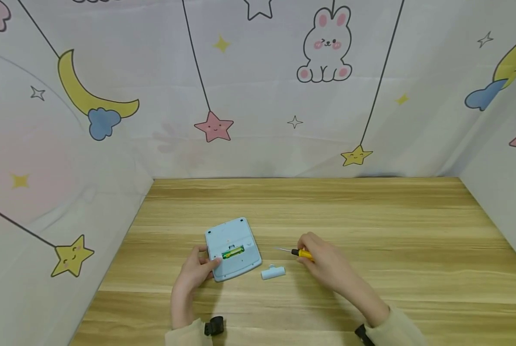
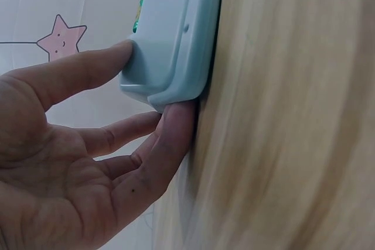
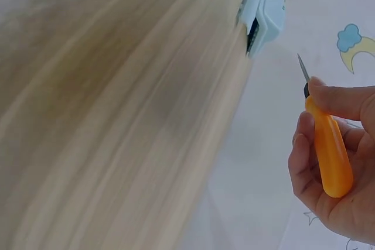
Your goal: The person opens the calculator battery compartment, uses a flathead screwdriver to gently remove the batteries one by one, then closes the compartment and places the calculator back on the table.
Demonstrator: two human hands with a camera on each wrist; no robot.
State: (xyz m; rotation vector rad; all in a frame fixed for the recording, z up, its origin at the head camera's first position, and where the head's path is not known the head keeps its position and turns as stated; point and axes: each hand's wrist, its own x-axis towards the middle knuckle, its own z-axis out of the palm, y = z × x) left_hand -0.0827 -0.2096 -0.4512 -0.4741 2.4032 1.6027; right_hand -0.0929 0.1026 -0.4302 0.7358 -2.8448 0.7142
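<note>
Blue device (image 1: 234, 238): our left hand (image 1: 194, 268) pinches it, right hand (image 1: 324, 260) grips the screwdriver (image 1: 303, 254); let's go gently around the battery (image 1: 234, 253)!

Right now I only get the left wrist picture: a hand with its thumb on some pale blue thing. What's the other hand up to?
Observer: The right hand holds a yellow-handled screwdriver.

Visitor: Oh! Is it touching the blue device?

Observer: No, the head view shows a gap between them.

Visitor: And is any loose piece lying nearby?

Observer: Yes, a small blue cover lies on the wood-grained table, close to the device.
</note>
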